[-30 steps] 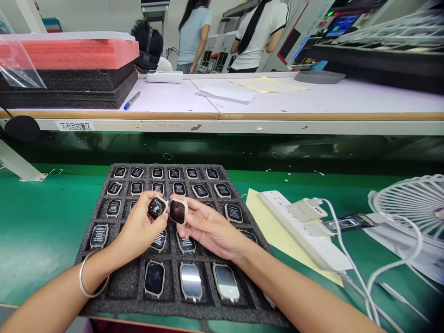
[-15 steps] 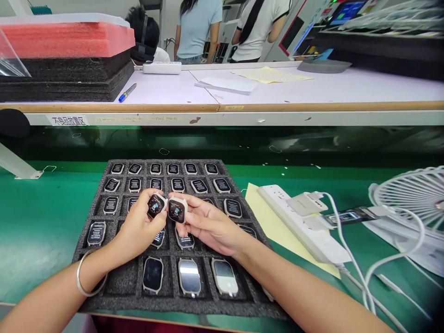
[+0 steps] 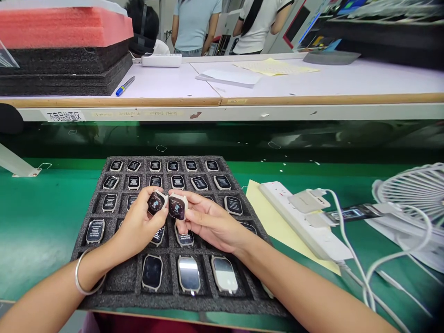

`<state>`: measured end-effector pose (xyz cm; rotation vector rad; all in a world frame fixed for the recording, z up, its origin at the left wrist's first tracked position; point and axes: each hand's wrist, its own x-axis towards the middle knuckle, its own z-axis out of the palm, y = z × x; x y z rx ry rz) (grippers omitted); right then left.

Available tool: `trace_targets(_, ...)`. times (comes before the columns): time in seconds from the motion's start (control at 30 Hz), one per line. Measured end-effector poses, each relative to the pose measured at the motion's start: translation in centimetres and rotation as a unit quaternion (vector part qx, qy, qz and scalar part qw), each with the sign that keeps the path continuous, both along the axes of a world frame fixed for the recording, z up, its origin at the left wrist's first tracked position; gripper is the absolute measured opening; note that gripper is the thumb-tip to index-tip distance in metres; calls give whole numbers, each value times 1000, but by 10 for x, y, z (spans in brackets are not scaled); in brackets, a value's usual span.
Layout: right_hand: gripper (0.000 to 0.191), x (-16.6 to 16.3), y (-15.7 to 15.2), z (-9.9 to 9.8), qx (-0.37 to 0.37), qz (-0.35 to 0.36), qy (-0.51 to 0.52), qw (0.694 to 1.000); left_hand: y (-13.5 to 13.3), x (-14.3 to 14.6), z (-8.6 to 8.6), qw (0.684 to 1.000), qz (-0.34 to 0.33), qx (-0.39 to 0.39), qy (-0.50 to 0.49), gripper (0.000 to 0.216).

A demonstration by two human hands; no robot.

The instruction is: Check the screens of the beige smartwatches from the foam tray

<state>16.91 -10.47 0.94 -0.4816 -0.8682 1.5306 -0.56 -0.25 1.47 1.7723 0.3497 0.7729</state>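
Note:
Two strapless smartwatches are held side by side above a black foam tray (image 3: 121, 280). My left hand (image 3: 140, 226) is closed on the left smartwatch (image 3: 156, 202), thumb and fingers at its edges. My right hand (image 3: 211, 222) grips the right smartwatch (image 3: 177, 206) by its right side. Both lit screens show a small bluish figure on black. In the tray's pockets lie several more watches, many with lines of white text on their screens. A dark-screened watch (image 3: 152, 273) and a watch with a bright reflection (image 3: 189, 274) sit in the front row. My hands hide some middle pockets.
Right of the tray are a yellow sheet (image 3: 255, 196), a white power strip (image 3: 301, 222) with a plugged-in charger (image 3: 308, 201), loose white cables and a white fan (image 3: 412, 199). Red foam (image 3: 69, 27) is stacked on the shelf (image 3: 156, 85). People stand behind it.
The view has shifted slightly, so the shelf appears a little higher. Both hands keep their hold on the two smartwatches, with almost no movement.

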Motion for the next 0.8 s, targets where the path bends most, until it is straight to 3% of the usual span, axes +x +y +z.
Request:
trace_targets(0.63,46,-1,0,-5,-11,6,14,1000,-2,-1,2,1000,3,21,13,23)
trace_targets(0.8,39,1,0,-7,-2,5,22,1000,-1,-1,-3,1000,7,2,7,27)
